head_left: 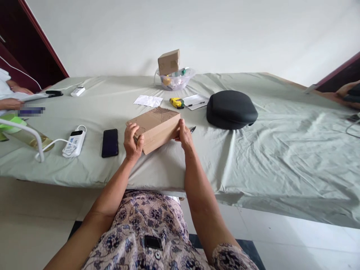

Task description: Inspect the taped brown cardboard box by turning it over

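Observation:
A brown cardboard box (161, 132) is between my hands, tilted over the cloth-covered table (157, 168). My left hand (132, 142) grips its left end, the thumb on the near side. My right hand (184, 135) is closed on the right end, with some of its fingers hidden behind the box. Torn brown paper surface shows on the box's top. A dark pen (192, 129) lies just right of my right hand. Beyond the box are a yellow tape measure (176, 102) and a white sheet of paper (148, 100).
Left of me lie a black phone (110, 143) and a white power bank (74, 143) with a cable. A black case (232, 109) sits to the right. At the back, a clear basket (176, 82) holds another cardboard box (168, 62). Other people's hands (12, 103) show at the left edge.

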Demonstrator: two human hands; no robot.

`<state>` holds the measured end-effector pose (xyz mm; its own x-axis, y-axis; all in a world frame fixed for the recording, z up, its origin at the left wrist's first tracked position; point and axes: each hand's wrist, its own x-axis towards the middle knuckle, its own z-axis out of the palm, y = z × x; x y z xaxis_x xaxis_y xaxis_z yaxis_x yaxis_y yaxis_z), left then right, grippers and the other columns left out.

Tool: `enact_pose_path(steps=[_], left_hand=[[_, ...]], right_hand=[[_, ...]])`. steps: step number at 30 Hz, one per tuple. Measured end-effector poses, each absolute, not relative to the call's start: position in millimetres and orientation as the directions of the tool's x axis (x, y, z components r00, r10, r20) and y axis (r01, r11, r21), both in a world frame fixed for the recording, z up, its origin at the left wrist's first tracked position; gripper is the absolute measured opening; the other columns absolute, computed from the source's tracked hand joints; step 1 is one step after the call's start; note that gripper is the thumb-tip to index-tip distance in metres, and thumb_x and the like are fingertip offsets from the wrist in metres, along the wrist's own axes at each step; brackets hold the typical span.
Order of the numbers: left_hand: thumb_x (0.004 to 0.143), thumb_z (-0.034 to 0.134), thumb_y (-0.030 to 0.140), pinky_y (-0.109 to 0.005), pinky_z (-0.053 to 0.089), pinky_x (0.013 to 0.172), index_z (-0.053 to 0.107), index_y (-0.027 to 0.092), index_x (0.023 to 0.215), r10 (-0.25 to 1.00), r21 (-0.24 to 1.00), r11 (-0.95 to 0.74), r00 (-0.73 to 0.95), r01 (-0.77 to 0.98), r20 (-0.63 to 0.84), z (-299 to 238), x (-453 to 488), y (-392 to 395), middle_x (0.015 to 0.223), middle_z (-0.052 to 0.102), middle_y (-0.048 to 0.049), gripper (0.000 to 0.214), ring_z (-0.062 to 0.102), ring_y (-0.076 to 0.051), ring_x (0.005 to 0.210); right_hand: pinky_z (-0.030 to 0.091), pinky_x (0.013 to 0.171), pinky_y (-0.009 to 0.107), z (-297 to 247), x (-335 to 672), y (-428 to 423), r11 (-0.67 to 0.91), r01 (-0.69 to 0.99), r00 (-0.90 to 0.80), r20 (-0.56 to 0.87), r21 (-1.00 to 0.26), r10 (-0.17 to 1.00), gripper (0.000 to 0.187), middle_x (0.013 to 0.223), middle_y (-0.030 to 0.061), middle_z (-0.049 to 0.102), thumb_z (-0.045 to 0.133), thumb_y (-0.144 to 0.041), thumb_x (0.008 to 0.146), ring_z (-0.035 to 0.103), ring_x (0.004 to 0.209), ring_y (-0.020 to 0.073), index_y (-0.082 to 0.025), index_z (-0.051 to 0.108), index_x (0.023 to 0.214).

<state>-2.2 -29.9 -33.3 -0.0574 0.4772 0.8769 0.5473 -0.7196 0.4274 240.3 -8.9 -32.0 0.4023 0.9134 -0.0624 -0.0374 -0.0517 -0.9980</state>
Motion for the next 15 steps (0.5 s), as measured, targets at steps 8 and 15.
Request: enact_pose_path(steps=[8, 15], left_hand=[[0.099, 0.041, 0.065, -0.038, 0.049, 0.108, 0.064, 0.015, 0.117, 0.581, 0.635, -0.637, -0.269, 0.437, 0.768, -18.9, -6.2, -34.9, 0.126, 0.067, -0.0172, 0.057, 0.064, -0.024, 0.121], [0.094, 0.046, 0.071, -0.034, 0.052, 0.098, 0.065, 0.015, 0.115, 0.686, 0.795, -0.540, -0.401, 0.278, 0.606, -13.2, 12.1, -46.4, 0.119, 0.069, -0.0154, 0.062, 0.065, -0.023, 0.110]], right_hand=[[0.048, 0.053, 0.019, -30.0, 231.4, -5.0, 0.311, -0.286, 0.323, 0.214, -0.906, 0.922, 0.057, 0.064, -0.0054, 0.052, 0.062, -0.080, 0.080, 0.054, 0.056, 0.0085, -0.024, 0.060, 0.089], [0.057, 0.067, 0.022, -38.1, 227.5, 0.3, 0.422, -0.252, 0.290, 0.348, -0.871, 0.892, 0.067, 0.100, -0.0015, 0.066, 0.072, -0.068, 0.081, 0.065, 0.079, 0.0114, -0.038, 0.052, 0.137]])
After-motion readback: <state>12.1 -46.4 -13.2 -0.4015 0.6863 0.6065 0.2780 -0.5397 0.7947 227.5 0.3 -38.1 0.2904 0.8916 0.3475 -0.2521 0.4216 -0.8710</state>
